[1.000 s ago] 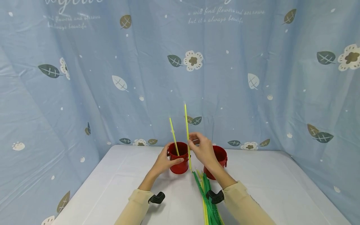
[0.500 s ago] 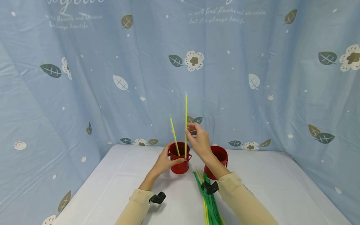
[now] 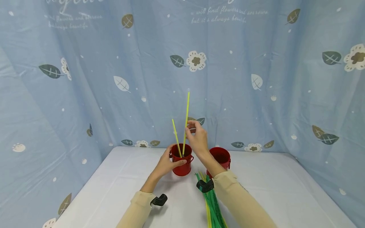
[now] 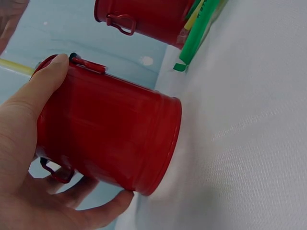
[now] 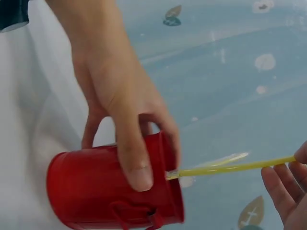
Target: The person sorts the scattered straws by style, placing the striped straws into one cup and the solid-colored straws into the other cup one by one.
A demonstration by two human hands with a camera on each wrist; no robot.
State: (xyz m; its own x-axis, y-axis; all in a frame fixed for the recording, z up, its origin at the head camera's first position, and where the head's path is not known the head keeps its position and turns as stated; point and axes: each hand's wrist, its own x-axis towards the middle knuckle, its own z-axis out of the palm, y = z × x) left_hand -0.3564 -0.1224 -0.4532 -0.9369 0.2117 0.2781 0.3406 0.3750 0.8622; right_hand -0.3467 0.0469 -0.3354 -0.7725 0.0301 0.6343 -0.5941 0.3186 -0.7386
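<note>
My left hand grips a small red metal bucket on the table, thumb on the near side by the rim. In the right wrist view its thumb lies along the bucket's wall. My right hand pinches a long thin yellow straw-like stick above that bucket. Its lower end, with a bit of clear film, is right at the bucket's mouth. Another yellow stick leans inside the same bucket. The left wrist view shows the bucket wall and side handles up close.
A second red bucket stands to the right, partly behind my right forearm. In front of it lies a bundle of green and yellow sticks on the white-covered table. A patterned blue curtain hangs behind.
My right hand has risen and moved left with the yellow stick, from beside the bucket to over its mouth. My left hand keeps its hold on the bucket.
</note>
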